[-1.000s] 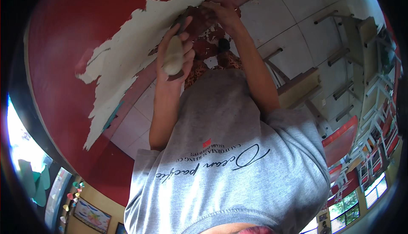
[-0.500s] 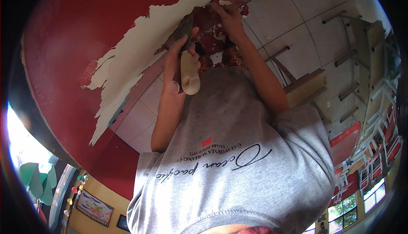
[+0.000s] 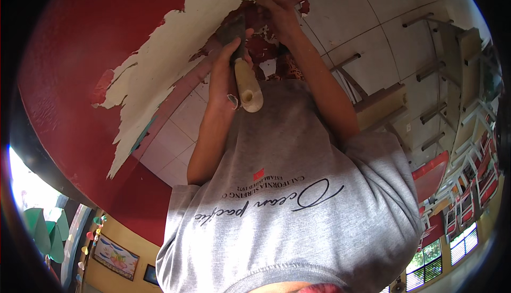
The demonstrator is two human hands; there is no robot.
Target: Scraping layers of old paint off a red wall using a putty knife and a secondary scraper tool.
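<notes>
One scraper point(image 3: 248, 88), one pale patch point(image 3: 159, 58), red wall point(image 3: 69, 58)

The left hand point(image 3: 229, 53) is clamped on the scraper near the neck, thumb lying over the base of the dark blade point(image 3: 232, 29). The cream handle slants down past the wrist, toward the grey shirt point(image 3: 255, 138). The blade is up by the lower edge of the patch; whether it touches the wall cannot be told.

The right hand point(image 3: 279, 18) is raised just beside the upper end of the patch, fingers bent toward its edge. Whether they pinch something or only rest there cannot be told.

The patch runs long and ragged across the wall, from the top of the view down to a point at lower left, with a teal sliver point(image 3: 141, 141) along its lower edge. Red and pale flakes point(image 3: 263, 48) lie below the hands.

To the right are floor tiles point(image 3: 367, 8), a table point(image 3: 380, 104) with its legs sideways in view, and a red chair point(image 3: 432, 171). A framed picture point(image 3: 116, 257) hangs at lower left.
</notes>
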